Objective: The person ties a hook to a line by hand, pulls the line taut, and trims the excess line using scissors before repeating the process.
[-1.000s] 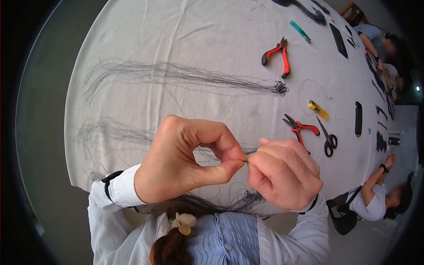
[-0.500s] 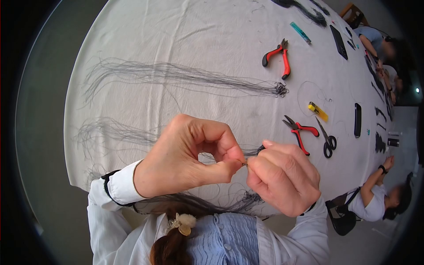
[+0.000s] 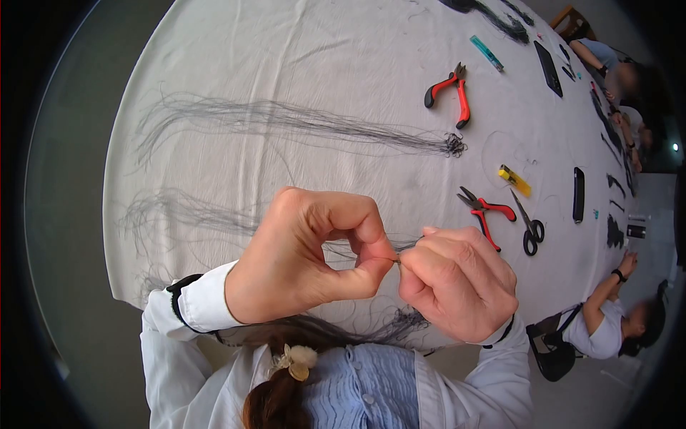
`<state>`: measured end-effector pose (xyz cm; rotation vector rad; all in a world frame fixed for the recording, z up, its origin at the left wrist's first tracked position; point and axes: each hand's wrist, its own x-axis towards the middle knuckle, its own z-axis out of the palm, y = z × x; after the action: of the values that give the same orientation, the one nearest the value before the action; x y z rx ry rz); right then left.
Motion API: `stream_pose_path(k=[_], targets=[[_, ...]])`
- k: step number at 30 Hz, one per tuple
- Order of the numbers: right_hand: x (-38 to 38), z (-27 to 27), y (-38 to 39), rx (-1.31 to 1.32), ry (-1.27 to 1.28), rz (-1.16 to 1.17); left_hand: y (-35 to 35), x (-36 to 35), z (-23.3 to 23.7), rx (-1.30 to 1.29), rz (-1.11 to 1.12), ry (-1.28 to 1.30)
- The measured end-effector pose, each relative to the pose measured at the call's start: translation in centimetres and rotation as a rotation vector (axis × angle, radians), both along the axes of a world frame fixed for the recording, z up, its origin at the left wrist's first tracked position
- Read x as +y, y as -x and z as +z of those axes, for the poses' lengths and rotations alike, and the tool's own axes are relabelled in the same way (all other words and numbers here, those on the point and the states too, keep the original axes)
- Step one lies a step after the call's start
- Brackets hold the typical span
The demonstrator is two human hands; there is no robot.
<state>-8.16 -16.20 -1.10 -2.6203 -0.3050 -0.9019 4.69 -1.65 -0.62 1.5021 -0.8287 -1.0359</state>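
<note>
Thumb and index finger of my left hand [image 3: 314, 250] are pinched on a tiny dark piece [image 3: 396, 261], too small to make out. Close against it on the right, my right hand [image 3: 461, 282] is closed, its fingertips at the piece's other end. Behind both hands runs a bundle of thin dark strands [image 3: 189, 214], partly hidden by them. Farther off lies a similar strand bundle [image 3: 307, 125] with a curled knot at its right end. A darker bundle [image 3: 357, 330] lies between my forearms, near my body.
On the white cloth [image 3: 357, 64] lie red-handled pliers [image 3: 468, 96], a second pair [image 3: 486, 214], scissors [image 3: 530, 229], a yellow lighter [image 3: 514, 180], a teal tool [image 3: 486, 53] and a black case [image 3: 579, 194]. Several people sit along the right edge, one person [image 3: 604, 325] nearest.
My left hand has shifted very slightly to the right. Both hands keep their pinch. At the upper right, a person's arm has moved a little.
</note>
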Motion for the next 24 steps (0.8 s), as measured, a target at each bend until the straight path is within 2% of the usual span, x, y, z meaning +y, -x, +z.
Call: stream_pose_path(k=[2, 4, 8, 10, 18, 24], targets=[[-0.3, 0.3, -0.1, 0.025, -0.060, -0.022, -0.1, -0.2, 0.6, 0.227, 0.054, 0.018], [-0.6, 0.6, -0.2, 0.067, -0.241, 0.026, -0.1, -0.3, 0.5, 0.241, 0.052, 0.026], [-0.9, 1.0, -0.4, 0.122, -0.333, 0.013, -0.3, -0.1, 0.2, 0.378, 0.068, 0.042], [-1.2, 0.9, -0.5, 0.170, -0.430, 0.046, -0.3, 0.0, 0.2, 0.367, 0.064, 0.050], [-1.4, 0.9, -0.5, 0.153, -0.427, 0.056, -0.2, 0.0, 0.3, 0.410, 0.054, 0.063], [-1.4, 1.1, -0.5, 0.185, -0.448, 0.041, 0.0, 0.2, 0.3, 0.194, 0.050, 0.069]])
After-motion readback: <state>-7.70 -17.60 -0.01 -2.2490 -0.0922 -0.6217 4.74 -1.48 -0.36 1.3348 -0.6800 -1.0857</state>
